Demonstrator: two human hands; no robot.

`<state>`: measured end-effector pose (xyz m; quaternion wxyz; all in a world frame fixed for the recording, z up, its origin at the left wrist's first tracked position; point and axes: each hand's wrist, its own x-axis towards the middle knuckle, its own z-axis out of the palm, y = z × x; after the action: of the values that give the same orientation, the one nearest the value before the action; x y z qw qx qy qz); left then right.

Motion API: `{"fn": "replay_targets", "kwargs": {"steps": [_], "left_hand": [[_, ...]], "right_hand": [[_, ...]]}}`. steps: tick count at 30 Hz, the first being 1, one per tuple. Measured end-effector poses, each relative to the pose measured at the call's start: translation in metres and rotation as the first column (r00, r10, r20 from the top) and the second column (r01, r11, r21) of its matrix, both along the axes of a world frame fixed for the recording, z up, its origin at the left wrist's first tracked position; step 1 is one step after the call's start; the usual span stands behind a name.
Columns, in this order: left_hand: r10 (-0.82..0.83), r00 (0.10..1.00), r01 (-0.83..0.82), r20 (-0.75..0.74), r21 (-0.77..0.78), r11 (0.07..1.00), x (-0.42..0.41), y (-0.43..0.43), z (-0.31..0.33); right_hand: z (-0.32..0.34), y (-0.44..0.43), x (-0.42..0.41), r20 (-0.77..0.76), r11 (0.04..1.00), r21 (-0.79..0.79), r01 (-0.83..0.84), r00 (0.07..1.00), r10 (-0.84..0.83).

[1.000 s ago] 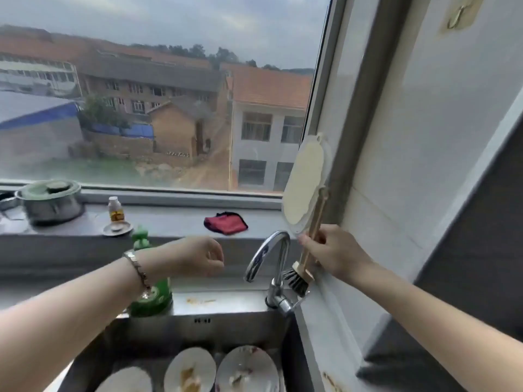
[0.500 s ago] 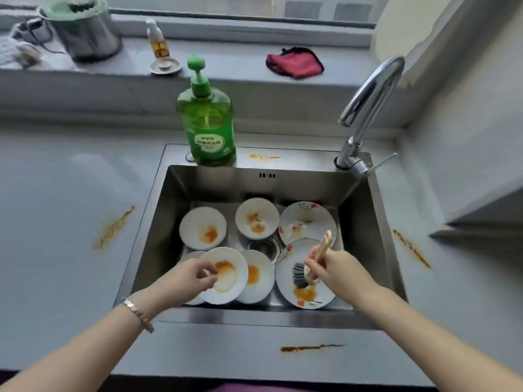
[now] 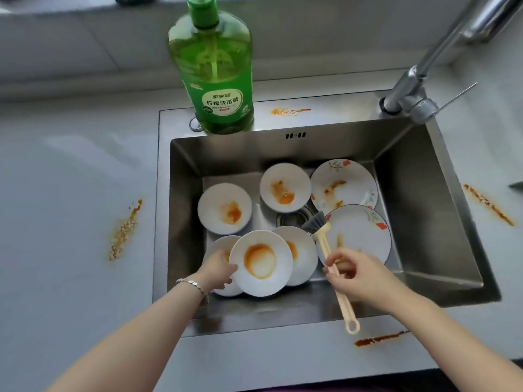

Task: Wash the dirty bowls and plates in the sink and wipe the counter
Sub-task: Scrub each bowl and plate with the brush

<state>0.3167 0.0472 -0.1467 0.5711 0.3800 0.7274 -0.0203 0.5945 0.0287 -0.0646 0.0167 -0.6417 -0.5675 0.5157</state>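
Soap bottle and tap behind the basin

A green dish soap bottle [image 3: 215, 77] with a white label stands upright on the back rim of the sink [image 3: 339, 148], towards the left. A chrome tap [image 3: 407, 86] rises at the back right corner, its thin lever [image 3: 455, 94] pointing right.

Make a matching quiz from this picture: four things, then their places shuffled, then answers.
1. green dish soap bottle
2. cream-handled grey-bristled dish brush
3. white bowl with orange ring stain
4. chrome tap

A. gripped by right hand
B. on steel sink's back rim, left
C. at sink's back right corner
D. held by left hand

Pairs: 1-B, 2-A, 3-D, 4-C
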Motion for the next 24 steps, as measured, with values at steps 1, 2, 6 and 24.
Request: {"fn": "replay_targets", "kwargs": {"steps": [1, 2, 6, 24], "left_hand": [[0.041, 0.998, -0.039, 0.048, -0.054, 0.998, 0.002, -0.002, -0.004], [0.084, 0.992, -0.077, 0.094, -0.079, 0.994, 0.003, -0.003, -0.008], [0.325, 0.914, -0.307, 0.241, -0.111, 0.945, 0.007, -0.003, -0.017], [0.435, 0.643, -0.545, 0.63, -0.022, 0.838, 0.04, -0.031, 0.099]], "right_hand": [[-0.001, -0.003, -0.001, 0.013, 0.999, -0.019, 0.048, 0.999, -0.048], [-0.001, -0.005, -0.001, 0.021, 0.996, -0.03, 0.088, 0.996, -0.088], [0.007, -0.009, 0.004, -0.015, 0.976, -0.058, 0.208, 0.978, -0.209], [0.095, -0.018, 0.034, 0.016, 0.949, 0.251, -0.19, 0.981, 0.192]]}}
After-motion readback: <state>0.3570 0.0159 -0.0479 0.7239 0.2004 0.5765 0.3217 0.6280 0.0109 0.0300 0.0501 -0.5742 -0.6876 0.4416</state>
